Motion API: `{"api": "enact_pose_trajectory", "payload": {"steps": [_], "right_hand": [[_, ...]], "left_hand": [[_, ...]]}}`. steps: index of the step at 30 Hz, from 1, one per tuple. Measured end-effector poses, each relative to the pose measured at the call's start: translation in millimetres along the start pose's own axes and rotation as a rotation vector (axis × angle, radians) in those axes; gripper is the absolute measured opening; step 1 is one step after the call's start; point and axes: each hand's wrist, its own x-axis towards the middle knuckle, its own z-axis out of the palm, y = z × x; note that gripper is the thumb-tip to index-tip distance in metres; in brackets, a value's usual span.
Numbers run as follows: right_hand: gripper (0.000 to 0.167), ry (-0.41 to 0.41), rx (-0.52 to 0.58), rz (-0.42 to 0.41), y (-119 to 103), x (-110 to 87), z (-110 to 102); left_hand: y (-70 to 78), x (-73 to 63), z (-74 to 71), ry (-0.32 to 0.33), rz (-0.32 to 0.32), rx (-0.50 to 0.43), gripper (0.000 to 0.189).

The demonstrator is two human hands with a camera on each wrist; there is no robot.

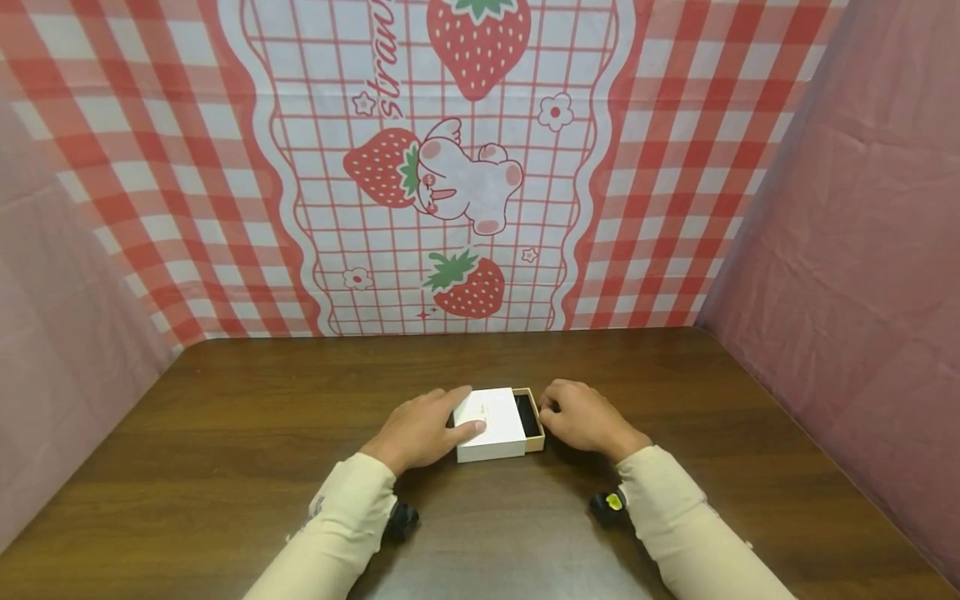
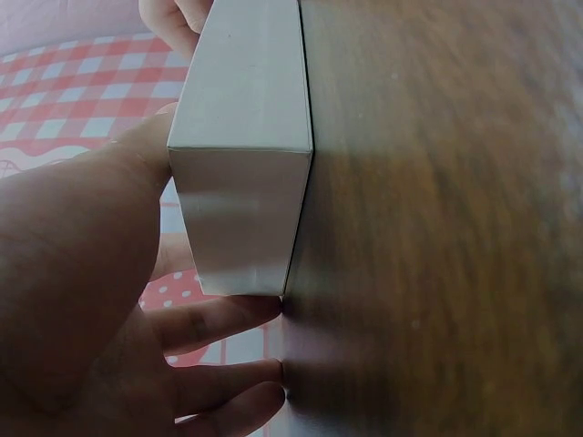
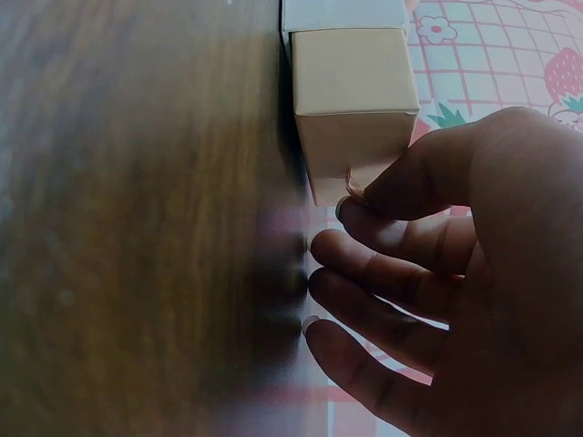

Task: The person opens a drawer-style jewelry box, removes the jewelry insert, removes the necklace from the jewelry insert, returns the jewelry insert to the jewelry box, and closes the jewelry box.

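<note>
A small white drawer box [image 1: 491, 418] lies flat on the table, its tan inner drawer [image 1: 535, 444] partly out on the right side. Inside the drawer's uncovered part is something black [image 1: 528, 415]. My left hand [image 1: 423, 429] grips the white outer sleeve [image 2: 241, 82] at its left end, thumb on the top face and fingers round the far side. At the drawer's end, my right hand [image 1: 585, 417] pinches a small ribbon pull tab [image 3: 353, 185] between thumb and index finger. Its other fingers are loosely bent beside the table surface. The rest of the drawer is hidden in the sleeve.
The brown wooden table [image 1: 225, 450] reaches back to a red-checked cloth [image 1: 675, 167] with strawberry prints. Pink cloth [image 1: 847, 275] hangs along both sides. A black wrist device [image 1: 606, 508] sits under each forearm.
</note>
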Motion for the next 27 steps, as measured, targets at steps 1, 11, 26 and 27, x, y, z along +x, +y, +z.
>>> {"api": "enact_pose_trajectory", "payload": {"steps": [1,11,26,27], "right_hand": [[0.004,-0.001,-0.001,0.001,0.0,0.0,0.0],[0.004,-0.004,-0.013,0.014,0.7,-0.4,-0.7],[0.004,0.001,-0.013,0.028,-0.6,-0.4,-1.4],[0.004,0.002,-0.013,0.029,-0.5,-0.4,-1.3]], "left_hand": [[0.1,0.0,0.0,0.001,0.001,0.000,0.066],[0.3,-0.1,0.0,-0.001,0.000,-0.003,0.066],[-1.0,0.9,1.2,0.011,0.003,0.013,0.066],[-1.1,1.1,1.3,0.010,0.003,0.013,0.066]]}}
